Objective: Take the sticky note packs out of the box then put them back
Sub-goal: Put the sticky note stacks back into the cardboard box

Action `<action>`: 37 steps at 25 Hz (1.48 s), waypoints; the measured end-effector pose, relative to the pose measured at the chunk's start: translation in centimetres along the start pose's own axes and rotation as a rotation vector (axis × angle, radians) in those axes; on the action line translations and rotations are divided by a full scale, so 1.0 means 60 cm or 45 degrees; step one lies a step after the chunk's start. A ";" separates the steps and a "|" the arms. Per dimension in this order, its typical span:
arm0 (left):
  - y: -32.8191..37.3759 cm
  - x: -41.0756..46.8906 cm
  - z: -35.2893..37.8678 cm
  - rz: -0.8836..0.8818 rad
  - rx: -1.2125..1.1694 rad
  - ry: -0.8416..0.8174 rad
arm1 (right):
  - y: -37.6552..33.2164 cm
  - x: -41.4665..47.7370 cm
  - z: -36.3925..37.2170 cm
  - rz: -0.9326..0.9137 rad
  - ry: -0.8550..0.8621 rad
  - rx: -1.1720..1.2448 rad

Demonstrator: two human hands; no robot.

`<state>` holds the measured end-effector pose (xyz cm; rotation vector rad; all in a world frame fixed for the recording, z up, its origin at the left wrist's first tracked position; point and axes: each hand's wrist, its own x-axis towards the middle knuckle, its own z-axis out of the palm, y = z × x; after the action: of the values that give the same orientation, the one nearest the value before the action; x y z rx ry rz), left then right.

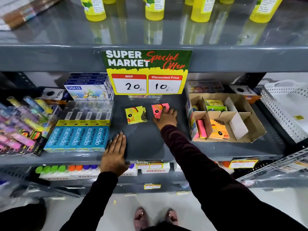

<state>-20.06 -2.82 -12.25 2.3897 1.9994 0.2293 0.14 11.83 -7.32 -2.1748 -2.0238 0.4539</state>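
A cardboard box [246, 104] with dividers stands at the right of the grey shelf [143, 140]. Inside it lie an orange sticky note pack [218, 130], a pink pack [201, 128] and yellow-green packs [215, 105]. Out on the shelf lie yellow packs [135, 114], stacked slightly askew. Just right of them are pink packs [157, 108], and my right hand [166, 118] rests over them with its fingers curled on them. My left hand [115, 152] lies flat on the shelf's front edge, holding nothing.
Blue pencil boxes [78, 137] lie left of my left hand, with colourful pens [21, 124] further left. A price sign [147, 72] hangs from the shelf above. Yellow bottles [154, 9] stand on top. A white perforated tray [286, 107] is at far right.
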 end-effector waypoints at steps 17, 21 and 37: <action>0.001 0.004 0.007 -0.034 0.099 -0.064 | 0.260 -0.173 -0.134 0.452 0.833 0.669; 0.000 0.003 0.005 -0.032 0.116 -0.078 | 0.285 -0.146 -0.093 0.443 0.581 0.744; 0.002 0.003 0.004 -0.021 0.115 -0.075 | 0.273 -0.154 -0.048 0.476 0.693 0.452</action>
<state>-19.88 -2.66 -12.46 2.4005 2.0449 0.0692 16.09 1.52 -8.33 -2.1422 -1.1694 0.2014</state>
